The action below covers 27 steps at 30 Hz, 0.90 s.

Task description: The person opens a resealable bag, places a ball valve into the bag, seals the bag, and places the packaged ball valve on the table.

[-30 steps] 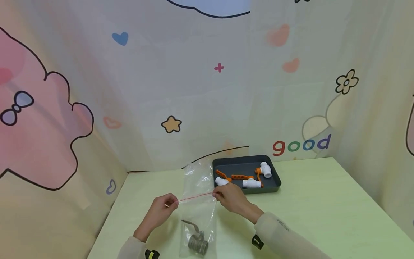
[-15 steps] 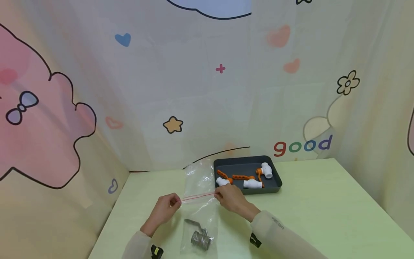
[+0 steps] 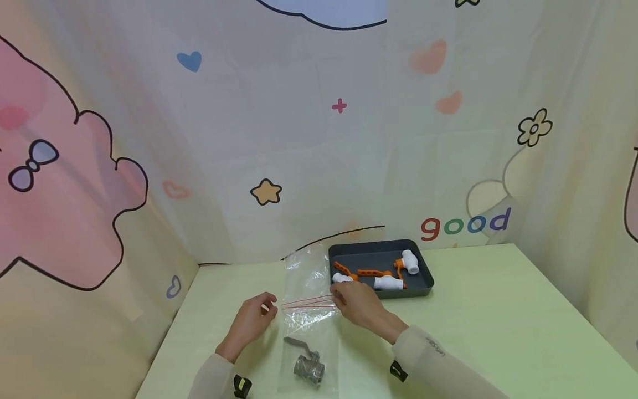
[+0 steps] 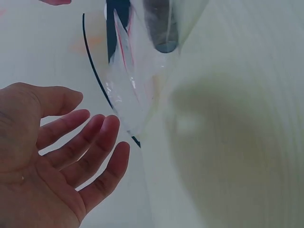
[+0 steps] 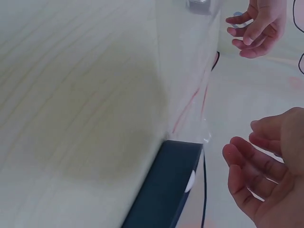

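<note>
In the head view, the bare right hand (image 3: 360,303) is hiding part of a white-and-orange plastic valve (image 3: 341,277) in the dark grey rectangular tray (image 3: 416,291); dark lettering (image 3: 436,347) on the beige right sleeve (image 3: 448,368) is blurring. The left wrist view is cutting off the grey metal valve (image 4: 160,23).

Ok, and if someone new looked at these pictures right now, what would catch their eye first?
Probably the big pink cartoon figure on the cloth at the left of the head view. Next, the clear bag with red lines across it and a metal valve inside, between the left hand and the right hand. Then the dark tray near the far edge of the table, holding white-and-orange valves.
</note>
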{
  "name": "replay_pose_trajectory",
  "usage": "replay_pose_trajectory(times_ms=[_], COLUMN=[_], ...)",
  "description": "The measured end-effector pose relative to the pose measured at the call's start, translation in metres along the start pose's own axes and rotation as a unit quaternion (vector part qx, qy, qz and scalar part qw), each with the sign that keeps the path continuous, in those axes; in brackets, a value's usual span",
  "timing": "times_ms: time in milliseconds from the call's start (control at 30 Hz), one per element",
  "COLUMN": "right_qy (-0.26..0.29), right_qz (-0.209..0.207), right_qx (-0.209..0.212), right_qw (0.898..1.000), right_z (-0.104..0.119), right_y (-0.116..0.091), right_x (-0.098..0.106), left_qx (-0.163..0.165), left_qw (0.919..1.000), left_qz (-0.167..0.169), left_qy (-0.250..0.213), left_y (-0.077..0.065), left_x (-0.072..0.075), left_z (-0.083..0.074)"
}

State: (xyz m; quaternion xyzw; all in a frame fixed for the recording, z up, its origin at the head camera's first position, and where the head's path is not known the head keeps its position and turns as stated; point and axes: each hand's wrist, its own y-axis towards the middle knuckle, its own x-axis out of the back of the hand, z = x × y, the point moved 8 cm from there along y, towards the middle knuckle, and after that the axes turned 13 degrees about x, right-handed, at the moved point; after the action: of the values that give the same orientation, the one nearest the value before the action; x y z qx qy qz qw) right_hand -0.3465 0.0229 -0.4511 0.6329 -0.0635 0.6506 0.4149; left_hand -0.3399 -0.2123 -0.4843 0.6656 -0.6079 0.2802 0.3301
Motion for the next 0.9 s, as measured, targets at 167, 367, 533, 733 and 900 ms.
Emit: replay_pose_trajectory(times_ms=[167,367,533,733,900], right_qy=[-0.010,-0.019,-0.044,-0.049,-0.052], right_qz=[-0.001,-0.009,-0.020,-0.010,-0.011], right_qx=[0.005,0.017,0.036,0.040,0.037], right_qw=[1.000,1.000,0.998,0.998,0.998], right_z=[0.006,0.012,0.013,0.013,0.013], right_y=[-0.003,-0.008,-0.011,-0.017,-0.022], right_x=[0.017,0.042,0.061,0.076,0.087], left_qx=[-0.023,-0.054,-0.094,-0.145,-0.155], left_qw=[0.9995,0.9972,0.9919,0.9790,0.9757], left_qz=[-0.014,-0.029,-0.047,-0.070,-0.055], left_qy=[0.019,0.042,0.071,0.125,0.145], left_y=[-0.003,-0.011,-0.017,-0.023,-0.022], left_x=[0.006,0.012,0.018,0.020,0.017], left_z=[-0.013,-0.040,-0.066,-0.089,-0.103])
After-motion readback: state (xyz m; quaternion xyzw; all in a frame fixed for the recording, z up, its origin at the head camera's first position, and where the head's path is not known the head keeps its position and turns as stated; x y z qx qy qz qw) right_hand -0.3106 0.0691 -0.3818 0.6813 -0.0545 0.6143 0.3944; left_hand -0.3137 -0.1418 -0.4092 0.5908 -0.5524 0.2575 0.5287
